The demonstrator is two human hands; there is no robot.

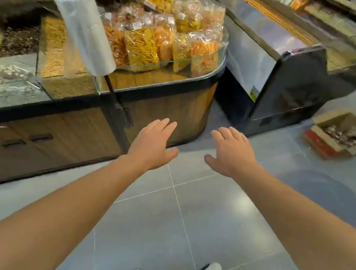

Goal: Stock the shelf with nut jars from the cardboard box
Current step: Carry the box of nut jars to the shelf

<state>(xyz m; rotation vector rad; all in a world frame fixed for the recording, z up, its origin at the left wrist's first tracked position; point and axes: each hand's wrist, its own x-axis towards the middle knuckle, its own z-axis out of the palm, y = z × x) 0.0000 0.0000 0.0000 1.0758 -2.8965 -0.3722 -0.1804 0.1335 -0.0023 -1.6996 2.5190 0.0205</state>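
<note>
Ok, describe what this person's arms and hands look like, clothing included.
Both forearms are bare, with no sleeves in view. The left hand and right hand wear no gloves, and no rings, watch or bracelets show. No markings show on either.

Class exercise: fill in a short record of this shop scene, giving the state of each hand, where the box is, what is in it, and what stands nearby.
left hand: open, fingers straight, holding nothing
right hand: open, holding nothing
cardboard box: on the floor, far right, flaps open, out beyond the right hand
box contents: blurred, cannot tell
snack bags: piled behind glass on the wooden counter
plastic bag roll: on a stand at the counter
</note>
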